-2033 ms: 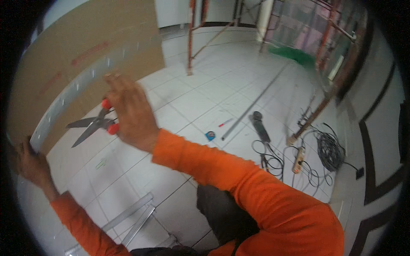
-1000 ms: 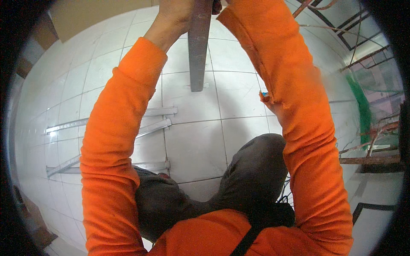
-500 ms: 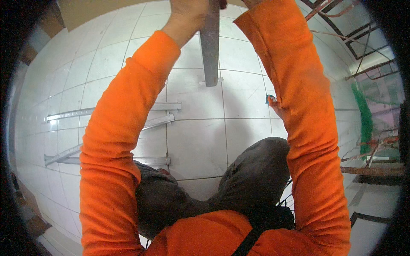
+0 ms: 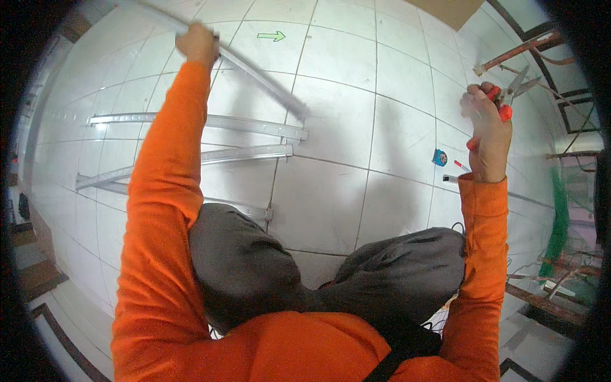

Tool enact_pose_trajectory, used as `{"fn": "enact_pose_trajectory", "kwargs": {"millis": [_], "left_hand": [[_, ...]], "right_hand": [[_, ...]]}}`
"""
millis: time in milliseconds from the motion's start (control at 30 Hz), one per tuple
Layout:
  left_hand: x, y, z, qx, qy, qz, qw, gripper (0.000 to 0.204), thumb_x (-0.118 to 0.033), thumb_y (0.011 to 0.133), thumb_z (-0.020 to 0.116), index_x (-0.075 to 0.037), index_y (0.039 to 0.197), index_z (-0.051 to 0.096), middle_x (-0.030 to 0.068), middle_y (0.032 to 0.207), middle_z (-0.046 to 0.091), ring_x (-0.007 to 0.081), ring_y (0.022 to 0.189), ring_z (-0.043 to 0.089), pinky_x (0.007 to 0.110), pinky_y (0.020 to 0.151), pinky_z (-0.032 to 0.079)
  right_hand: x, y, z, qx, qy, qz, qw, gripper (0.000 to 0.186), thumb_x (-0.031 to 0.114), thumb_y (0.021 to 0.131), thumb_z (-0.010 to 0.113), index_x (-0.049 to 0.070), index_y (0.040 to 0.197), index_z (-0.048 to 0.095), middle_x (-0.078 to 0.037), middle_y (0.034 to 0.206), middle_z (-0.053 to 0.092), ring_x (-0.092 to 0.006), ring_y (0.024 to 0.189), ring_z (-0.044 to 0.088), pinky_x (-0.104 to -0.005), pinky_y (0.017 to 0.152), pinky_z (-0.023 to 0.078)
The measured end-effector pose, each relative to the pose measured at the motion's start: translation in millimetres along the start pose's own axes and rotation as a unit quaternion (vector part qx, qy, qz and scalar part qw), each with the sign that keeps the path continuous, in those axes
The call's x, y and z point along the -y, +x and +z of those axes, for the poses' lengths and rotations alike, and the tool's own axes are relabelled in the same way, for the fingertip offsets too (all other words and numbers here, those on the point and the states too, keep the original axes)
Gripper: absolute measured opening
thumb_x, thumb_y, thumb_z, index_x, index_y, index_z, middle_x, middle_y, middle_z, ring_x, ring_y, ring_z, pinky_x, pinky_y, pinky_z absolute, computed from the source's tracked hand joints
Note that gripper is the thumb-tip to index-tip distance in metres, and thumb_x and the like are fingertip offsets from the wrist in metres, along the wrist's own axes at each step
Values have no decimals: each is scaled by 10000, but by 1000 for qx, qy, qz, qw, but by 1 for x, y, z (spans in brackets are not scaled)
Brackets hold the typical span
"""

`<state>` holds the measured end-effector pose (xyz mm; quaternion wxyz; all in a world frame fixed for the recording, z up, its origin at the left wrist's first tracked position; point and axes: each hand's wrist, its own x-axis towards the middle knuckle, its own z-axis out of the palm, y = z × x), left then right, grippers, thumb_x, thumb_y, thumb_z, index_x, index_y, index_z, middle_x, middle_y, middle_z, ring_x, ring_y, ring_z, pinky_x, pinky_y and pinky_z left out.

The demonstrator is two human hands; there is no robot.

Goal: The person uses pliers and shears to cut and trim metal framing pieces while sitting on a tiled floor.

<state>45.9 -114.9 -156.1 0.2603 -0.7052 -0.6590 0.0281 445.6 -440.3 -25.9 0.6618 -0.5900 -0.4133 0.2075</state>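
My left hand (image 4: 197, 44) is closed around a long grey metal channel (image 4: 261, 76), slanting from the upper left towards the middle of the floor. That channel is smeared by motion. Out to the right, my right hand (image 4: 489, 130) grips red-handled metal snips (image 4: 512, 92); their blades are apart and point up and away. Below the held piece, several similar metal channels lie on the tiles, among them a far channel (image 4: 254, 127) and a slanted channel (image 4: 245, 153). A blue tape measure (image 4: 440, 157) and a red-and-white marker (image 4: 461, 165) rest near my right wrist.
White floor tiles (image 4: 324, 197) spread in front of my bent knees (image 4: 407, 267). A green arrow (image 4: 272, 36) shows on the far tiles. Rusty metal bars (image 4: 515, 54) and green netting (image 4: 557, 223) stand along the right side. A small dark-and-white object (image 4: 450, 179) lies beside my right sleeve.
The channel has swung from upright in the top middle to slanting at upper left, with my left hand. My right hand has moved right and down, and the snips now show in it.
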Motion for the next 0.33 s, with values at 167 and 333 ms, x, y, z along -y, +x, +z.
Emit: {"fn": "enact_pose_trajectory", "kwargs": {"millis": [167,333], "left_hand": [[-4,-82,76,189,-106,-76,973,323,-315,744,796,-116,986,719,59,966,727,219,955,701,348,771,509],[-1,-91,87,349,-153,-156,911,613,-309,780,784,-203,1339,555,122,1313,630,299,1193,620,603,1100,264]], "right_hand": [[-8,1,-10,24,-53,43,997,357,223,834,695,-20,1078,600,-79,902,608,-170,828,576,-295,771,447],[-18,0,-8,55,-43,75,995,395,241,822,711,-26,1090,598,-82,955,629,-175,861,583,-310,823,451]]}}
